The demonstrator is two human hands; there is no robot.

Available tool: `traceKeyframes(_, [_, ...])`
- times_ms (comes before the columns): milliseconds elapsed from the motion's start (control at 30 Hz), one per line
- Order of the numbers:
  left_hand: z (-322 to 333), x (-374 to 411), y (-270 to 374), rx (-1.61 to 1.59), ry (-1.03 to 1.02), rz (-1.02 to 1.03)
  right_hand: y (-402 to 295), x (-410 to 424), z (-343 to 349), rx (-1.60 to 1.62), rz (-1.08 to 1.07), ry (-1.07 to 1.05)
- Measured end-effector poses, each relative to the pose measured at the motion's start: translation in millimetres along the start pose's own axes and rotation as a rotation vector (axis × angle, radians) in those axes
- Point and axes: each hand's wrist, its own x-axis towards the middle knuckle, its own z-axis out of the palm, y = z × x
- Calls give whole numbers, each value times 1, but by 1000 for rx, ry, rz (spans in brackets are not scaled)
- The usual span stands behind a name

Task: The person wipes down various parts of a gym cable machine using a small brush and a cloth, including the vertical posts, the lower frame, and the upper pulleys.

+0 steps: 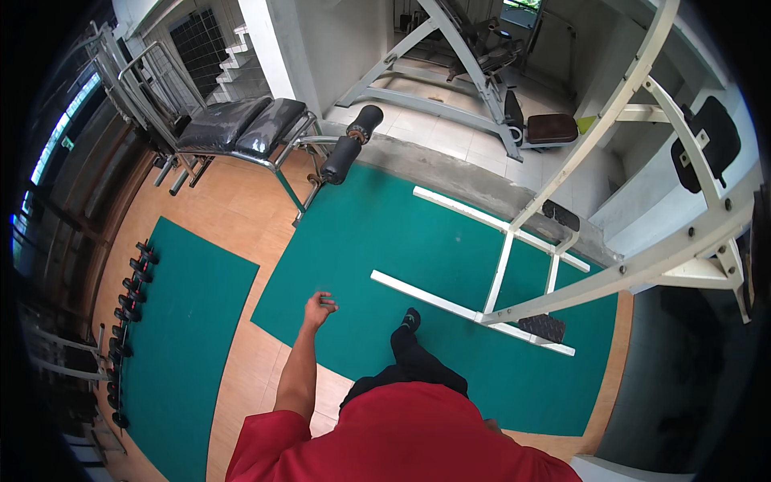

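My left hand hangs in front of me over a green floor mat, holding nothing, its fingers loosely curled and apart. Only a sliver of my right arm shows beside the red shirt; my right hand is out of view. One foot in dark footwear is on the mat. Just ahead of it and to its right stands a white steel exercise frame, with long base rails, textured black foot plates and a black pad higher up.
A black padded bench with foam leg rollers stands ahead left. Several dumbbells line a second green mat. A raised concrete edge borders the tiled area, where a grey steel machine stands.
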Motion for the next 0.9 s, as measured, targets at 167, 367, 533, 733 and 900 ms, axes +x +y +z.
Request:
traceKeyframes(167, [37, 18, -8, 192, 99, -410, -258, -48, 42, -392, -237, 82])
traceKeyframes(367, [42, 0, -154, 589, -198, -669, -617, -178, 100, -383, -1267, 208])
traceKeyframes(533, [74, 130, -68, 340, -270, -875, -794, -222, 128, -410, -1443, 194])
traceKeyframes(733, [160, 470, 133, 543, -315, -798, -862, -102, 54, -467, -863, 299])
traceKeyframes(900, [240, 711, 299, 397, -180, -52, -890, -102, 5, -321, -326, 139])
